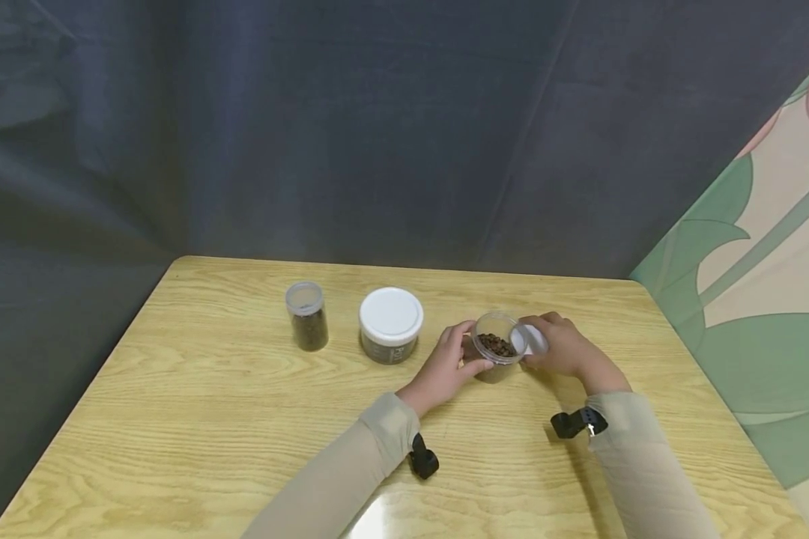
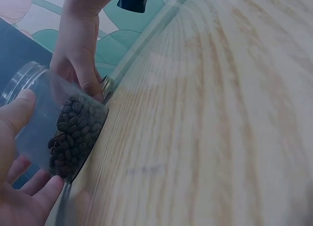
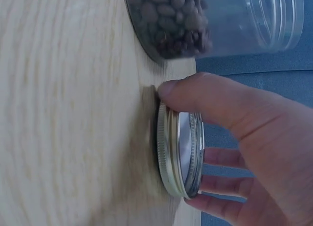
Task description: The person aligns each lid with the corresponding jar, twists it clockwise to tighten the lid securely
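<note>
A clear jar [image 1: 492, 373] stands uncapped on the right half of the table, partly filled with coffee beans [image 1: 495, 345]. My left hand [image 1: 441, 373] grips it from the left, thumb on the near side. Close on its right, my right hand [image 1: 565, 348] holds a metal screw lid [image 3: 168, 152] by the rim between thumb and fingers. The lid's pale liner faces up, and its outer face is at or just above the tabletop; contact cannot be told. In the left wrist view the beans [image 2: 77, 130] show through the jar wall.
Left of the hands stands a tub [image 1: 391, 318] with a white lid and dark label. Farther left is a slim clear jar [image 1: 308, 322] with dark contents and a translucent lid. A dark curtain [image 1: 377, 135] hangs behind the wooden table [image 1: 243, 434].
</note>
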Demonstrator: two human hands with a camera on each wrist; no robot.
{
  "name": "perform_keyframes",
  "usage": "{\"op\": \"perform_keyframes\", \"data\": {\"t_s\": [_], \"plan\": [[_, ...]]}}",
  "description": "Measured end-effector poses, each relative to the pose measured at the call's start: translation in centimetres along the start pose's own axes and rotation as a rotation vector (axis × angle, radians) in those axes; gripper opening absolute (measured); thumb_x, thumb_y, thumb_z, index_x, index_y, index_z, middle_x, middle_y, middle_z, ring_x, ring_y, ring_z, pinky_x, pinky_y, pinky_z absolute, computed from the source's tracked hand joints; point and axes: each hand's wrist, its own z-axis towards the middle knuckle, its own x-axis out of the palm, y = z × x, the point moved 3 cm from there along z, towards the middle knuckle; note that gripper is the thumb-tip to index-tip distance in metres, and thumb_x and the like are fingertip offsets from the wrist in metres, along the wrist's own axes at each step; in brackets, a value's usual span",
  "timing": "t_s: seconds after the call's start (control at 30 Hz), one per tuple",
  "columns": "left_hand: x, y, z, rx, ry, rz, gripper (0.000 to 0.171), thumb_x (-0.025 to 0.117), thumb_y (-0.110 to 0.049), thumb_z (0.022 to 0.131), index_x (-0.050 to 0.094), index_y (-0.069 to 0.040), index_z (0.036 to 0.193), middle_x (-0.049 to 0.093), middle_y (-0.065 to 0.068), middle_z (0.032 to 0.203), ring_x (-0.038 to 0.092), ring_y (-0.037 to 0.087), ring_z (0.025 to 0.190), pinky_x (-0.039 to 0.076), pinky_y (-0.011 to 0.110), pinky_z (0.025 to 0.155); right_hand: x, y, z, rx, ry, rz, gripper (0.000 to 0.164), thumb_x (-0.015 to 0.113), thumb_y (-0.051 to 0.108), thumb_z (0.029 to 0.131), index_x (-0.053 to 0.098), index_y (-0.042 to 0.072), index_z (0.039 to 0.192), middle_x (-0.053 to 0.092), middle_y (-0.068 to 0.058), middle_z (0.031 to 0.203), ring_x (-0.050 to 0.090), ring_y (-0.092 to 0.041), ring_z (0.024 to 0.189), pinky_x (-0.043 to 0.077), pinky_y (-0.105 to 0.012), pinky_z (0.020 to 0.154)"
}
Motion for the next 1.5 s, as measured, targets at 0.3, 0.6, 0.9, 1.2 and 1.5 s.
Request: {"op": "perform_keyframes", "data": {"t_s": [0.3, 0.6, 0.9, 1.2, 1.5], "plan": [[-1.0, 0.3, -0.8, -0.009, 0.060, -0.042, 0.072, 0.068, -0.029, 0.099, 0.029, -0.013, 0.158, 0.037, 0.013, 0.151, 0.049, 0.024, 0.135, 0.045, 0.027, 0.113, -0.2, -0.4, -0.4, -0.001, -0.071, 0.013, 0.068, 0.082, 0.023, 0.080, 0.054, 0.002, 0.138, 0.047, -0.040, 0.129, 0.052, -0.053, 0.107, 0.055, -0.066, 0.083], [-1.9, 0.6, -1.6, 0.011, 0.109, -0.058, 0.074, 0.071, -0.025, 0.098, 0.030, -0.012, 0.158, 0.035, 0.014, 0.156, 0.045, 0.026, 0.139, 0.042, 0.029, 0.116, -0.3, -0.4, -1.1, 0.016, -0.138, 0.108, 0.070, 0.078, 0.025, 0.087, 0.046, 0.003, 0.145, 0.044, -0.037, 0.129, 0.053, -0.053, 0.107, 0.056, -0.069, 0.082], [-2.8, 0.7, -2.7, -0.010, 0.172, -0.101, 0.074, 0.071, -0.024, 0.097, 0.031, -0.012, 0.158, 0.034, 0.010, 0.158, 0.043, 0.024, 0.141, 0.041, 0.026, 0.115, -0.1, 0.1, -1.4, 0.048, -0.192, 0.205, 0.074, 0.074, 0.026, 0.092, 0.038, 0.003, 0.153, 0.035, -0.040, 0.137, 0.049, -0.058, 0.113, 0.054, -0.072, 0.087], [-3.3, 1.0, -3.5, 0.014, 0.211, -0.145, 0.074, 0.071, -0.016, 0.097, 0.030, -0.010, 0.158, 0.034, 0.011, 0.159, 0.045, 0.025, 0.140, 0.042, 0.023, 0.114, 0.3, 0.9, -1.9, 0.057, -0.303, 0.356, 0.072, 0.076, 0.020, 0.090, 0.040, 0.001, 0.150, 0.037, -0.033, 0.139, 0.050, -0.043, 0.110, 0.059, -0.053, 0.087], [-4.0, 1.6, -3.9, 0.054, 0.221, -0.159, 0.072, 0.073, -0.010, 0.094, 0.035, -0.007, 0.156, 0.037, 0.011, 0.159, 0.043, 0.026, 0.142, 0.041, 0.026, 0.116, 0.4, 2.5, -2.4, 0.000, -0.400, 0.616, 0.065, 0.069, 0.011, 0.097, 0.035, 0.000, 0.151, 0.042, -0.020, 0.146, 0.051, -0.028, 0.117, 0.052, -0.015, 0.092]]}}
